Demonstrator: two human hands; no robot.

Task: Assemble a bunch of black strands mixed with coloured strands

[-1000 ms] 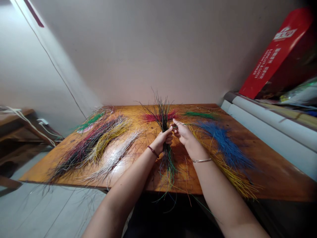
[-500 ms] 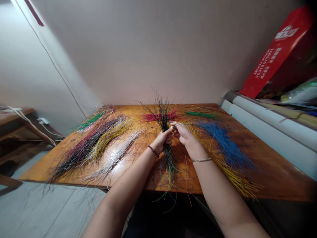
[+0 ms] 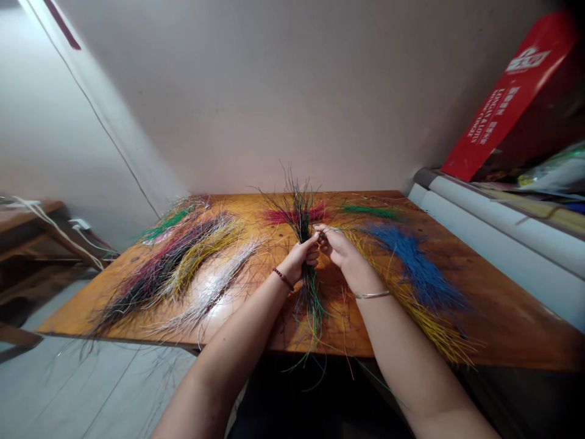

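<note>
My left hand point(image 3: 298, 262) is closed around the middle of an upright bundle of mostly black thin wires point(image 3: 301, 227). Its dark tips fan out above my fist, while green, yellow and bluish ends point(image 3: 314, 311) hang below toward the table's front edge. Close against the bundle, on its right side, my right hand point(image 3: 336, 246) has thumb and fingers pinched together. A dark or green strand seems to be between those fingertips, though it is too small to make out clearly. The two hands touch or nearly touch.
On the wooden table point(image 3: 507, 329) lie several sorted wire bunches: white point(image 3: 222, 283), yellow point(image 3: 427, 320), blue point(image 3: 418, 268), red point(image 3: 276, 216), green point(image 3: 370, 211), and a dark red and black pile point(image 3: 155, 268). A red box point(image 3: 507, 97) leans at the right, above white rolls point(image 3: 507, 225).
Almost nothing differs. Both hands keep the same place and hold on the bundle, and the wire bunches lie as before.
</note>
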